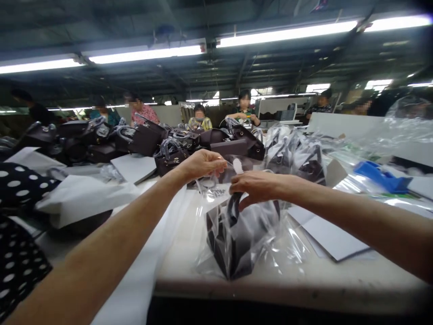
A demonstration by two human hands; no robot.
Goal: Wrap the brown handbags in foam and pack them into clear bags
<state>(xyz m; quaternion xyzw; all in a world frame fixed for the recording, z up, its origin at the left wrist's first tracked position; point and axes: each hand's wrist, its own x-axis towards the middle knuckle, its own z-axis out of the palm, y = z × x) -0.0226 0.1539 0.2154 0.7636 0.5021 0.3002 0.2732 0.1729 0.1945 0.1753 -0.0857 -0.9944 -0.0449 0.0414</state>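
A dark handbag (243, 239) sits on the white table in front of me, inside a clear plastic bag (199, 259). With its fingertips pinched, my left hand (206, 163) holds the upper edge of the plastic above the handbag. My right hand (255, 185) is closed around the top of the handbag's handle (233, 208), fingers bent over it and the thumb below. Whether plastic lies between that hand and the handle is hard to tell. A white tag (238, 165) sticks up between both hands.
Piled dark handbags (145, 137) line the table's far side. Plastic-wrapped handbags (294, 153) stand at the right, near a blue tape dispenser (382, 176) and white sheets (333, 232). White paper (88, 198) and polka-dot fabric (23, 253) are at the left. Several people work farther back.
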